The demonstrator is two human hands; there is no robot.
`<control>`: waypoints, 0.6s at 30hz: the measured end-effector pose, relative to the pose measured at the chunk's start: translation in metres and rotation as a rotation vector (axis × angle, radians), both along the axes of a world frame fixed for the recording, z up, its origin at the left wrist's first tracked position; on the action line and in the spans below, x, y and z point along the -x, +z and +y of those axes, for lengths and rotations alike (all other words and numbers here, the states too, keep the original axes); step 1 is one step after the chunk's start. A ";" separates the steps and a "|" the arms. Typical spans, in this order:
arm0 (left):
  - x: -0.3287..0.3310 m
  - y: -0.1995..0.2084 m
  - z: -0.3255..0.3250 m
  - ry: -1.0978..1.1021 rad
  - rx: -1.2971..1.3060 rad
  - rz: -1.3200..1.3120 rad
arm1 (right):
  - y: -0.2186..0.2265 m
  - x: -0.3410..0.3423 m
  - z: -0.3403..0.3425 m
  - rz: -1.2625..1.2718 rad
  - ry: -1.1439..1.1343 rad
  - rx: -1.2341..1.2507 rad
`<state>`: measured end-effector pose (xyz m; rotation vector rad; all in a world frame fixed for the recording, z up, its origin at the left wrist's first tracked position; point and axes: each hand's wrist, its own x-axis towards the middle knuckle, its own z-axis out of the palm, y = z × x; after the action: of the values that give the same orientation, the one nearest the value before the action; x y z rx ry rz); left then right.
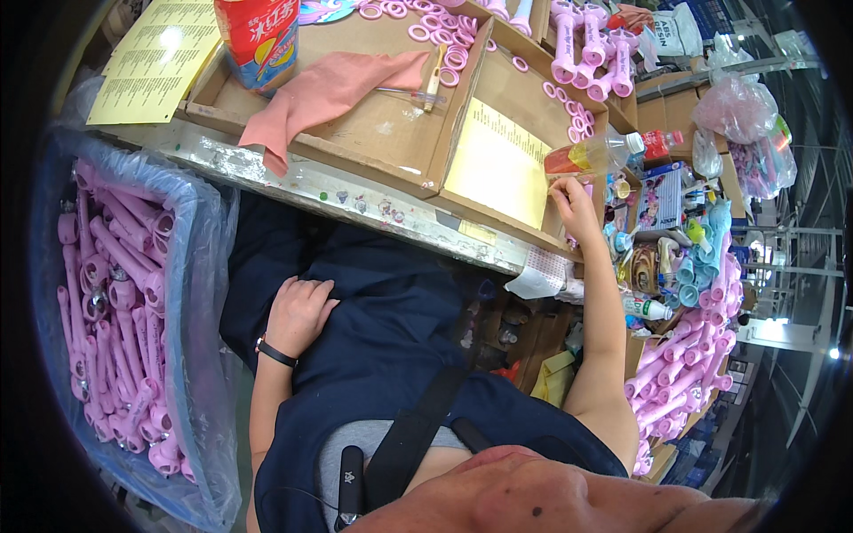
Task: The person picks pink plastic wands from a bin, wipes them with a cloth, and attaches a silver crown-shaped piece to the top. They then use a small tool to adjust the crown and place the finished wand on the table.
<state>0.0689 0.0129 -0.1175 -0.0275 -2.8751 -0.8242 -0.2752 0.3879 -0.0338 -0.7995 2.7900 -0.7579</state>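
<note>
Reaching step, I judge: the right hand (573, 197), fingers curled in a loose grip on nothing, touches the yellow sheet (498, 164) in the cardboard tray (462, 107) on the table, while the left hand (300, 313) rests spread on the lap; next needs a firm pinch.

- A pink cloth (324, 89) lies in a shallow cardboard tray (373, 160) at twelve o'clock.
- Pink rings (440, 35) are scattered at the tray's one o'clock corner.
- A yellow printed sheet (155, 62) lies at eleven o'clock.
- A bin lined with blue plastic (200, 293), at nine o'clock, holds pink tubes (115, 302).
- More pink tubes (684, 364) are piled at four o'clock.
</note>
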 end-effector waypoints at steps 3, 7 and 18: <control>-0.001 -0.001 0.000 0.004 -0.004 0.000 | -0.001 -0.001 -0.001 0.003 0.010 0.009; -0.002 -0.002 0.000 0.009 -0.001 0.001 | -0.005 0.000 0.001 -0.002 0.033 0.044; -0.004 -0.004 -0.002 0.008 -0.014 -0.026 | -0.005 -0.006 0.010 -0.519 -0.188 0.391</control>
<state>0.0725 0.0108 -0.1211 -0.0046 -2.8913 -0.8494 -0.2694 0.3975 -0.0390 -0.3151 2.2938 -1.3481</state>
